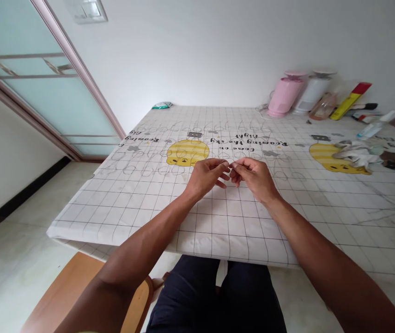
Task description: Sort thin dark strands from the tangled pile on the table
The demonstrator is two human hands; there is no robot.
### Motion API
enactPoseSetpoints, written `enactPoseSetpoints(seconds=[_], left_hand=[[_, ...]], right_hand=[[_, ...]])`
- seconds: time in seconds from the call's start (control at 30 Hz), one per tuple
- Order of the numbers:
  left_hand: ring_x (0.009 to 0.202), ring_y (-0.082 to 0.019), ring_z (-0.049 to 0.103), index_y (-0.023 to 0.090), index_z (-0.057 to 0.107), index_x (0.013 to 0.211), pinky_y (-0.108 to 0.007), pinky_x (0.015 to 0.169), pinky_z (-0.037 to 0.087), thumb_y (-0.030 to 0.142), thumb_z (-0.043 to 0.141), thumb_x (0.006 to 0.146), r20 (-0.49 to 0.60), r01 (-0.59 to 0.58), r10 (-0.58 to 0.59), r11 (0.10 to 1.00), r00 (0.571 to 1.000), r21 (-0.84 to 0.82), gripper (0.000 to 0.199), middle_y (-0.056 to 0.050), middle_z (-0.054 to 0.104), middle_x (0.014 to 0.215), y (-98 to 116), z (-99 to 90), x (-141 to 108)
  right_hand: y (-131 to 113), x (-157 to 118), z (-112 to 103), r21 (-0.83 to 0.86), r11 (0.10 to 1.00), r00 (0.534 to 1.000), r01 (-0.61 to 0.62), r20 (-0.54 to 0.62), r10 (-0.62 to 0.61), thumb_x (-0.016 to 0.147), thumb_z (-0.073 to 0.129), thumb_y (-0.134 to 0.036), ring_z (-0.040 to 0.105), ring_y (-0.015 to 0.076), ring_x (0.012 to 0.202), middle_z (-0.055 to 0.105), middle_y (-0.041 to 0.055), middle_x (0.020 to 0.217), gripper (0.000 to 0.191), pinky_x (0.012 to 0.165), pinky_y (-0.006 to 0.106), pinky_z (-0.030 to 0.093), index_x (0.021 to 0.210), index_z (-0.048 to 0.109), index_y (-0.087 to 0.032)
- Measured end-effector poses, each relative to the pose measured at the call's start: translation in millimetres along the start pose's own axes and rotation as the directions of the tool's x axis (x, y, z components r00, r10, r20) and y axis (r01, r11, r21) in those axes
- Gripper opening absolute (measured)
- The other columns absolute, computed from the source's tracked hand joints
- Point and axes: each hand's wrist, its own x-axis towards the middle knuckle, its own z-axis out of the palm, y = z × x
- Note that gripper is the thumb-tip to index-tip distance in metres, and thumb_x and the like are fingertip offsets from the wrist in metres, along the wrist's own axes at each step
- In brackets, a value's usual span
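Observation:
My left hand (209, 175) and my right hand (253, 177) meet above the table, their fingertips almost touching. Each pinches thumb against index finger; whatever lies between them is too small or thin to make out. The other fingers are loosely curled. Beneath them is a white checked tablecloth (211, 226) printed with yellow cartoon balloons and lettering. Just beyond the hands, thin dark loops (145, 172) lie in rows across the cloth; from here I cannot tell what they are made of.
At the back right stand a pink cylindrical device (285, 96), a white one (313, 94) and a yellow-and-red box (350, 101). Crumpled whitish material (358, 155) and a clear bottle (373, 128) lie at right. A green packet (161, 105) sits far left; a wooden stool (69, 291) is below.

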Motion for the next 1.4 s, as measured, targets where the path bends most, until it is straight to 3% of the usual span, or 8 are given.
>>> enactPoseSetpoints(seconds=[0.13, 0.47, 0.6, 0.73, 1.1, 1.17, 1.27, 1.4], left_hand=[[0.072, -0.016, 0.075, 0.012, 0.077, 0.106, -0.027, 0.058, 0.064, 0.027, 0.065, 0.107, -0.012, -0.033, 0.032, 0.999, 0.999, -0.026, 0.019, -0.012, 0.08, 0.094, 3.1, 0.3, -2.2], [0.06, -0.015, 0.07, 0.012, 0.082, 0.112, -0.028, 0.055, 0.063, 0.036, 0.074, 0.101, 0.213, -0.044, 0.076, 0.988, 0.974, -0.15, 0.028, -0.004, 0.069, 0.075, 11.1, -13.7, -3.5], [0.055, -0.015, 0.068, 0.01, 0.083, 0.11, -0.027, 0.048, 0.059, 0.038, 0.082, 0.095, 0.37, 0.079, -0.008, 0.981, 0.929, -0.179, 0.032, -0.002, 0.068, 0.07, 13.5, -17.1, -5.1], [0.05, -0.014, 0.066, 0.009, 0.084, 0.11, -0.025, 0.043, 0.056, 0.038, 0.085, 0.091, 0.482, 0.202, -0.092, 0.962, 0.871, -0.182, 0.035, -0.001, 0.066, 0.065, 14.3, -15.2, -8.8], [0.048, -0.014, 0.066, 0.008, 0.083, 0.107, -0.022, 0.041, 0.052, 0.033, 0.085, 0.089, 0.539, 0.355, -0.192, 0.909, 0.82, -0.217, 0.031, 0.0, 0.065, 0.061, 14.3, -9.8, -12.3], [0.049, -0.014, 0.067, 0.007, 0.083, 0.108, -0.023, 0.043, 0.054, 0.033, 0.085, 0.09, 0.52, 0.342, -0.187, 0.913, 0.834, -0.221, 0.031, -0.001, 0.067, 0.063, 13.5, -8.4, -12.2], [0.055, -0.015, 0.07, 0.008, 0.083, 0.109, -0.023, 0.048, 0.056, 0.035, 0.084, 0.092, 0.424, 0.24, -0.114, 0.936, 0.899, -0.259, 0.032, -0.004, 0.072, 0.071, 12.2, -8.0, -10.6], [0.059, -0.014, 0.071, 0.011, 0.082, 0.112, -0.022, 0.052, 0.057, 0.04, 0.08, 0.096, 0.294, 0.118, -0.034, 0.954, 0.955, -0.274, 0.033, -0.008, 0.077, 0.082, 10.4, -10.3, -6.6]], right_hand=[[-2.8, -1.0, -1.9, -0.028, 1.0, 0.999, -0.003, 0.04, 0.004, 0.094, 0.079, -0.054, 0.069, 0.0189, 0.068, 0.074, 0.007, 0.081, 0.036, 0.054, 0.029, 0.055, 0.091, 0.075, -0.018], [-15.2, 2.4, -16.5, -0.041, 0.988, 0.985, 0.15, 0.091, -0.146, 0.101, 0.075, -0.051, 0.072, 0.0212, 0.095, 0.077, 0.0068, 0.099, 0.03, 0.089, 0.037, 0.059, 0.099, 0.079, -0.022], [-19.8, 3.6, -22.3, 0.087, 0.987, 0.987, 0.135, 0.071, -0.142, 0.097, 0.081, -0.048, 0.073, 0.023, 0.102, 0.078, 0.0073, 0.108, 0.026, 0.093, 0.039, 0.059, 0.108, 0.083, -0.024], [-25.0, 4.4, -27.4, 0.264, 0.963, 0.982, 0.055, 0.159, -0.1, 0.094, 0.084, -0.049, 0.072, 0.024, 0.107, 0.078, 0.0076, 0.109, 0.033, 0.096, 0.04, 0.06, 0.115, 0.085, -0.025], [-20.8, 2.8, -19.7, 0.346, 0.937, 0.995, 0.034, 0.078, -0.065, 0.089, 0.091, -0.039, 0.071, 0.0167, 0.085, 0.079, 0.004, 0.094, 0.023, 0.086, 0.033, 0.061, 0.104, 0.087, -0.023], [-21.6, 3.2, -20.5, 0.353, 0.935, 0.995, 0.017, 0.09, -0.052, 0.09, 0.089, -0.044, 0.073, 0.0185, 0.088, 0.079, 0.005, 0.097, 0.027, 0.083, 0.034, 0.062, 0.107, 0.086, -0.023], [-23.9, 4.3, -23.6, 0.339, 0.941, 0.993, -0.004, 0.115, -0.037, 0.095, 0.082, -0.056, 0.075, 0.0224, 0.094, 0.08, 0.0083, 0.105, 0.038, 0.081, 0.036, 0.063, 0.115, 0.084, -0.023], [-26.7, 2.9, -25.4, 0.193, 0.981, 0.99, 0.018, 0.131, -0.043, 0.099, 0.074, -0.065, 0.074, 0.0214, 0.081, 0.08, 0.0096, 0.095, 0.047, 0.074, 0.035, 0.062, 0.104, 0.083, -0.02]])
